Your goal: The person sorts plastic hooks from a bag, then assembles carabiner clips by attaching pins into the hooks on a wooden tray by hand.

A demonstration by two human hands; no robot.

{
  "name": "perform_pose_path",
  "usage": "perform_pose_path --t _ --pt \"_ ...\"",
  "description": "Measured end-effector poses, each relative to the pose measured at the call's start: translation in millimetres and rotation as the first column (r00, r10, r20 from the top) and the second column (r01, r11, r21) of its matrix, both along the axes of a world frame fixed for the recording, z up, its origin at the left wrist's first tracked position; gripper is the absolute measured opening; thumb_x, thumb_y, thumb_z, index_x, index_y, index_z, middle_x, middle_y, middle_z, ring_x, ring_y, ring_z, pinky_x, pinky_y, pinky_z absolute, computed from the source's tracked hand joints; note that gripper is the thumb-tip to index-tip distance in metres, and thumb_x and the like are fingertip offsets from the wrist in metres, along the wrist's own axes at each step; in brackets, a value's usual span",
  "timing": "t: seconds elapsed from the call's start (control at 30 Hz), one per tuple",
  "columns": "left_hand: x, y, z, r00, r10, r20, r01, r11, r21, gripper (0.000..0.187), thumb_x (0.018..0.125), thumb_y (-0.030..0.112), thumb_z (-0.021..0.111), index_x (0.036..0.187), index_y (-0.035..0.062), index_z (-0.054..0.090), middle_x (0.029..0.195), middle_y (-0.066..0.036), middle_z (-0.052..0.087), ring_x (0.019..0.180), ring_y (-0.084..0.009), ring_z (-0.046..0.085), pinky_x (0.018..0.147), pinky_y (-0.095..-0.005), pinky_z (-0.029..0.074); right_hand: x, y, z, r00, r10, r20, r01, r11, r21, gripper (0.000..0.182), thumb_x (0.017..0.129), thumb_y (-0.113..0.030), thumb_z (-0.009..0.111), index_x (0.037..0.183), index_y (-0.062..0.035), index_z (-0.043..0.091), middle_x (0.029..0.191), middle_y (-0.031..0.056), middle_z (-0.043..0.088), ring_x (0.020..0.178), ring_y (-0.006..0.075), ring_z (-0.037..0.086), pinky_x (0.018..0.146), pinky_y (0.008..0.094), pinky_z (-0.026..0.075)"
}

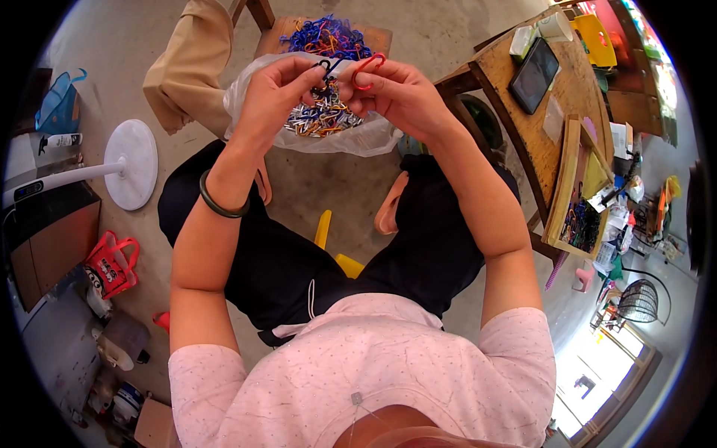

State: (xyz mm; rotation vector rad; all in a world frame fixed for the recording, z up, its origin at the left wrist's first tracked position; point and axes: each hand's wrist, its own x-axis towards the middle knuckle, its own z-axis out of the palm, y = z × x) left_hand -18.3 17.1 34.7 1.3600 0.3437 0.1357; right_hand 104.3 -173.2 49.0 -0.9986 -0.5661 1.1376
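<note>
My left hand [278, 88] pinches a small black hook-shaped clip [324, 69] between thumb and fingertips. A red hook-shaped clip [358, 78], curved like a carabiner, is held in the fingers of my right hand [403, 91]. A short dark blue piece [336, 66] shows between the two hands. Both hands are raised over a clear plastic bag [366, 143] that holds many silver and gold clips [321, 118]. Just beyond them, a heap of mostly blue clips [328, 36] lies on a wooden stool [377, 37].
To the right stands a wooden table [485, 63] with a phone [534, 76], a cup [555, 27] and a wooden tray [556, 213] holding dark clips. A white round stand base [133, 164] and a red bag [112, 265] are on the left. Tan cloth [187, 71] hangs beside the stool.
</note>
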Motion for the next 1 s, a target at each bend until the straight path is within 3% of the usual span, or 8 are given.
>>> perform_pose_path --t 0.13,0.17,0.2,0.27,0.4,0.7,0.8,1.0 --pt "0.0 2.6 -1.9 1.0 0.004 -0.005 -0.004 1.0 -0.011 0.018 0.095 0.018 0.069 0.106 0.0035 0.069 0.087 0.001 0.068 0.07 -0.0037 0.057 0.064 -0.0178 0.043 -2.6 0.9 -6.7 0.889 0.103 0.447 0.007 0.971 -0.238 0.02 0.102 -0.014 0.055 0.107 -0.0006 0.068 0.089 0.0043 0.069 0.078 0.0132 0.065 0.07 0.0284 0.053" --pt "0.0 2.6 -2.5 1.0 0.004 -0.002 -0.005 1.0 -0.03 0.019 0.096 0.02 0.068 0.106 0.0042 0.069 0.088 0.001 0.068 0.071 -0.0038 0.056 0.065 -0.018 0.042 -2.7 -1.0 -18.7 0.64 0.116 0.76 0.134 0.957 -0.259 0.016 0.098 -0.014 0.059 0.104 -0.0034 0.07 0.082 0.0073 0.071 0.076 0.0198 0.068 0.068 0.0343 0.053" --pt "0.2 2.5 -3.4 1.0 0.004 0.001 -0.004 0.999 -0.049 0.019 0.096 0.021 0.068 0.106 0.0048 0.069 0.088 0.001 0.068 0.071 -0.004 0.056 0.065 -0.0181 0.042 -5.7 -1.0 -20.9 0.511 0.134 0.849 0.219 0.935 -0.279 0.016 0.095 -0.014 0.06 0.101 -0.0051 0.071 0.083 0.0098 0.071 0.077 0.0241 0.069 0.07 0.0374 0.053" --pt "0.8 5.5 -6.1 1.0 -0.008 -0.006 0.008 0.996 -0.084 0.019 0.096 0.02 0.068 0.106 0.0045 0.068 0.089 0.0 0.068 0.072 -0.0044 0.057 0.066 -0.0181 0.044 -14.5 0.5 -23.6 0.223 0.2 0.954 0.392 0.878 -0.276 0.015 0.088 -0.016 0.064 0.097 -0.0086 0.074 0.084 0.0148 0.071 0.081 0.0325 0.069 0.074 0.0435 0.054" --pt "2.1 5.0 -8.5 1.0 0.003 -0.014 -0.005 0.983 -0.181 0.018 0.097 0.02 0.067 0.107 0.0041 0.068 0.091 -0.002 0.069 0.073 -0.0058 0.059 0.07 -0.0197 0.049 -17.3 4.6 -31.1 0.125 0.174 0.977 0.465 0.859 -0.213 0.021 0.088 -0.013 0.066 0.109 -0.0096 0.07 0.086 0.0144 0.071 0.082 0.0322 0.068 0.072 0.0412 0.053" --pt "0.8 7.6 -4.8 0.999 0.006 0.036 0.01 0.905 -0.425 0.017 0.099 0.016 0.063 0.11 0.0025 0.065 0.094 -0.005 0.069 0.076 -0.0098 0.063 0.073 -0.0239 0.054 -23.8 13.6 -23.7 0.746 -0.113 0.656 0.245 0.963 -0.112 0.029 0.085 -0.009 0.072 0.114 -0.0067 0.07 0.09 0.0046 0.072 0.077 0.0138 0.066 0.07 0.0294 0.052" --pt "0.8 9.3 -4.7 0.998 0.026 0.057 0.004 0.886 -0.464 0.018 0.099 0.015 0.062 0.112 0.0016 0.064 0.095 -0.006 0.069 0.079 -0.0116 0.065 0.076 -0.0261 0.055 -18.3 13.7 -24.1 0.808 0.014 0.59 0.19 0.94 -0.282 0.024 0.088 -0.009 0.07 0.111 -0.0032 0.07 0.091 0.0026 0.072 0.078 0.0082 0.064 0.071 0.0268 0.052" --pt "2.4 8.9 -8.3 0.996 0.086 0.032 -0.07 0.933 -0.352 0.017 0.097 0.019 0.066 0.106 0.005 0.068 0.094 -0.002 0.07 0.08 -0.0084 0.066 0.075 -0.021 0.051 -14.9 17.0 -30.5 0.902 -0.214 0.375 0.241 0.97 -0.027 0.018 0.092 -0.007 0.066 0.106 0.004 0.069 0.093 0.0046 0.073 0.083 0.0083 0.065 0.076 0.0246 0.052"
